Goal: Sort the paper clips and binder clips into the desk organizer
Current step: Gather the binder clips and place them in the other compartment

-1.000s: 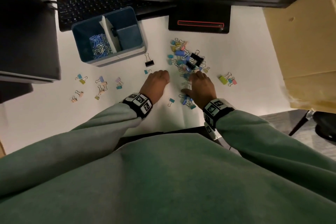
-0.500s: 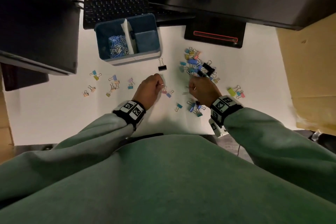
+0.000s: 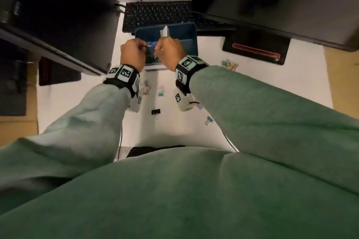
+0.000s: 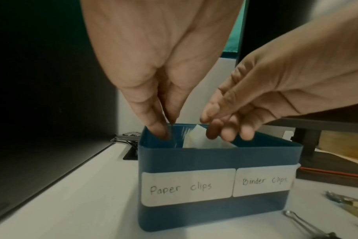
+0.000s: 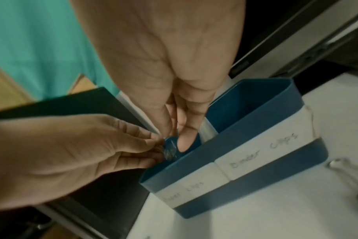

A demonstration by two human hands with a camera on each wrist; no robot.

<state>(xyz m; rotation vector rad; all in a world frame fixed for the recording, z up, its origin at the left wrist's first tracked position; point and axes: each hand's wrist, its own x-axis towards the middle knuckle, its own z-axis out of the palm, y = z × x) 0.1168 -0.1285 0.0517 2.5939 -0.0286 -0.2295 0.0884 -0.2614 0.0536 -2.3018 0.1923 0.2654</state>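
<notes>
1. Desk organizer point(image 4: 215, 160): blue box, white divider, front labels "Paper clips" and "Binder clips"; sits just in front of the keyboard point(image 3: 157, 13).
2. Left hand point(image 4: 159, 67) and right hand point(image 3: 171, 50) are both over the paper-clips side. Left fingertips pinched narrow on a thin wire clip; right fingers loosely curled, contents unclear.
3. Paper clips point(image 3: 152, 44) in the organizer are mostly hidden by the hands.
4. Only the head view shows the loose binder clips point(image 3: 156, 113) nearer the person than the organizer.
</notes>
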